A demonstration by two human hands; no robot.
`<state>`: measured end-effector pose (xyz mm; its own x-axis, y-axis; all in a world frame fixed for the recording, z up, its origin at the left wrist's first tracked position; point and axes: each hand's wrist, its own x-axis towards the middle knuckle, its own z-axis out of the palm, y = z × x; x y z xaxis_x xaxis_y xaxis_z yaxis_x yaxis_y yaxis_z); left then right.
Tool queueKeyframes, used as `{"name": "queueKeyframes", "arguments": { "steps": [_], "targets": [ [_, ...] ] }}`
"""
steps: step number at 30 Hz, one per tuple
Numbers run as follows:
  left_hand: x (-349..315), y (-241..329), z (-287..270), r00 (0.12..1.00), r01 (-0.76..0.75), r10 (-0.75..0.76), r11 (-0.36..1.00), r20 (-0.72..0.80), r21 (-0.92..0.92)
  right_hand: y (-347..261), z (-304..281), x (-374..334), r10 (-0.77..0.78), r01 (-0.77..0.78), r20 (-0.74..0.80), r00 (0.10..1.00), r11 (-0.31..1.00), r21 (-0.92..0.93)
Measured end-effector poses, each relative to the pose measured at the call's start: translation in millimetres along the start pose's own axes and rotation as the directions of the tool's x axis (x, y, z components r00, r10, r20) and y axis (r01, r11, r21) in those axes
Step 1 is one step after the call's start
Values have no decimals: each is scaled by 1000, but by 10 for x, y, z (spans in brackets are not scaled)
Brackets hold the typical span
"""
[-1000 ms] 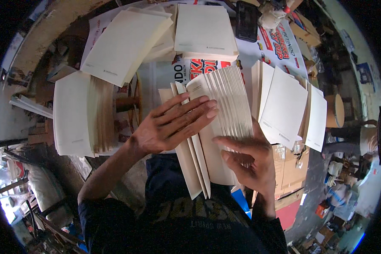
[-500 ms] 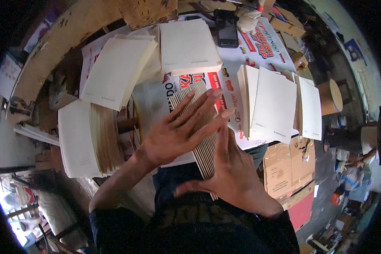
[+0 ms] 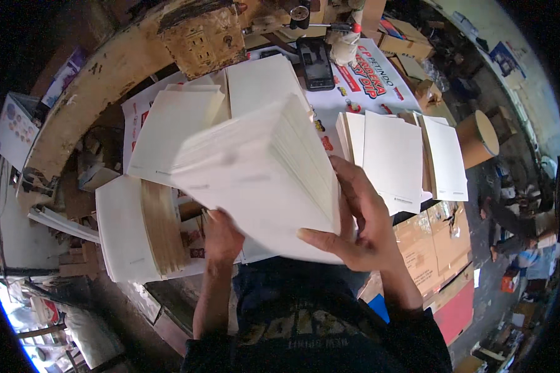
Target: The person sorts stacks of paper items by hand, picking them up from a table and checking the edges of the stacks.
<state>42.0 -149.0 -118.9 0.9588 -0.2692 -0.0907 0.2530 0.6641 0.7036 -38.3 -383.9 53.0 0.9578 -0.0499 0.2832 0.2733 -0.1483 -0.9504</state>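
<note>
Paper block [image 3: 255, 193], thick and white, tilted in the air above the near edge of the banner-covered bench [image 3: 397, 98], its leaves splayed along the upper right side and its left end blurred. Right hand [image 3: 362, 221] was closed round the block's near right corner, thumb flat on the facing page and fingers curled about the side. Left hand [image 3: 223, 237] met the lower left edge with its thumb; its fingers seemed to go underneath, so how far they were open could not be told.

At the bench's near left corner lay a browned-edge stack [image 3: 121, 227], and just behind it, along the left edge, a slanted stack [image 3: 174, 127]. Toward the far edge stood a squared pile [image 3: 264, 81], a black phone [image 3: 315, 67] beside it. White piles [image 3: 392, 158] lined the right edge; a cardboard tube [image 3: 477, 140] stood beyond them.
</note>
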Motion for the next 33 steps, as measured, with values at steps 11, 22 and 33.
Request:
{"name": "queueKeyframes", "arguments": {
  "steps": [11, 22, 33],
  "targets": [
    [-442, 291, -313, 989, -92, 49, 945, 141, 313, 908, -32, -185, 62, -21, 257, 964, 987, -159],
    [-622, 194, 21, 999, 35, -38, 867, -5, 497, 1082, 308, -432, 51, -50, -10, 999, 995, 85],
    [-340, 148, -125, 905, -351, 376, 403, 196, 845, 1060, 12, -329, 39, 14, 158, 987, 947, -322]
  ]
}}
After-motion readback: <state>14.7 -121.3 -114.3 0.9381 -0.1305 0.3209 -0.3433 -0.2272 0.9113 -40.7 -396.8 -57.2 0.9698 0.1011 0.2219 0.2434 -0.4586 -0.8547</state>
